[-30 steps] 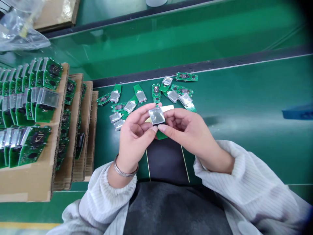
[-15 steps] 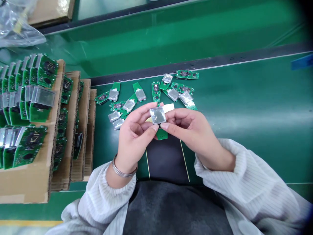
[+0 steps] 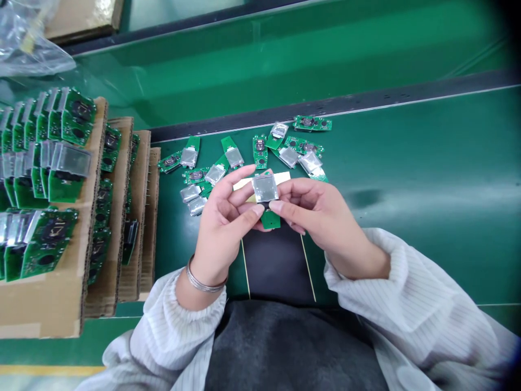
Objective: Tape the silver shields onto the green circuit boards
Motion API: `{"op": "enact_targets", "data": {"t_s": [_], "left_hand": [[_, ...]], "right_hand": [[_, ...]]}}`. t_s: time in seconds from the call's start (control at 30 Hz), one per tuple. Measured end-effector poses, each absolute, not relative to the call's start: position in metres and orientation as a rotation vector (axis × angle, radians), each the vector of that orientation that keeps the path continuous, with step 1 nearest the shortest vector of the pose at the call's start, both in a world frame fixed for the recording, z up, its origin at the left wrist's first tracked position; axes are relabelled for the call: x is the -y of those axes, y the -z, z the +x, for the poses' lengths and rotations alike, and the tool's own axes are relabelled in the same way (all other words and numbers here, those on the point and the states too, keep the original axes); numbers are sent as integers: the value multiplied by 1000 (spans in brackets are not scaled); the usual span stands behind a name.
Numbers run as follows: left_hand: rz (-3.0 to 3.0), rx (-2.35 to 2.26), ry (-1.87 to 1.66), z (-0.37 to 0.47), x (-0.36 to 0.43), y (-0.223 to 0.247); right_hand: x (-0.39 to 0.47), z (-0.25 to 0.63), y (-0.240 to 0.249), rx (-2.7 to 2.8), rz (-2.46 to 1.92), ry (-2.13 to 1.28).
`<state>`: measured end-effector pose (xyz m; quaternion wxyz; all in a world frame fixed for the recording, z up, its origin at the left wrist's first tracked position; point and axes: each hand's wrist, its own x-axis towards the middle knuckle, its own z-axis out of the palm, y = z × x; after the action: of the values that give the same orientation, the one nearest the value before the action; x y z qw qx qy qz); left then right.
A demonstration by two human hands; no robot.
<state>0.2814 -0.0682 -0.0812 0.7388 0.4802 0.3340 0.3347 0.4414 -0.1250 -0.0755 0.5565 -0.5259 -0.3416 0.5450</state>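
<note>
Between my two hands is a green circuit board (image 3: 271,219) with a square, film-covered display (image 3: 266,188) on its upper part. My left hand (image 3: 230,217) grips it from the left, thumb at the display's lower edge and fingers behind. From the other side my right hand (image 3: 315,209) pinches it, its thumb close to the left thumb. Below the hands lies a black mat (image 3: 277,266) with thin yellow edges. A pale sheet (image 3: 284,176) shows partly behind the board; the hands hide the rest of it.
Several loose circuit boards (image 3: 234,156) with displays lie scattered beyond my hands on the green table (image 3: 407,190). At left, cardboard racks (image 3: 52,304) hold rows of upright boards (image 3: 51,239). A clear plastic bag (image 3: 32,49) lies at the upper left. A dark ledge (image 3: 366,102) crosses behind the table.
The held board has shifted slightly right, and its display is tilted a little differently. Both hands keep their grip, and more of the pale sheet shows behind them.
</note>
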Motion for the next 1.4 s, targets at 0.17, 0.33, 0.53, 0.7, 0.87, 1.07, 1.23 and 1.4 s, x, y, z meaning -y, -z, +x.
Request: {"op": "enact_targets", "data": {"t_s": [0.17,0.33,0.53,0.7,0.87,1.07,1.23,1.4], "left_hand": [[968,-705,-759,285,71,83],[983,-709,-683,282,66,84],[920,-693,-648,280,63,84],[899,-698,-651,281,63,83],[895,-703,-641,281,63,84],[825,-709,-645,283,64,83],[729,-728,-651,284,66,81],[727,-728,-653,284,67,80]], "right_hand": [[125,440,78,809,-1251,-1275],[124,442,82,738,-1167,-1361],[123,444,84,657,-1096,-1434],[123,445,84,629,-1070,-1462],[123,444,84,608,-1070,-1490],[123,443,84,537,-1034,-1541],[123,442,85,480,-1046,-1547],[123,441,85,511,-1062,-1525]]}}
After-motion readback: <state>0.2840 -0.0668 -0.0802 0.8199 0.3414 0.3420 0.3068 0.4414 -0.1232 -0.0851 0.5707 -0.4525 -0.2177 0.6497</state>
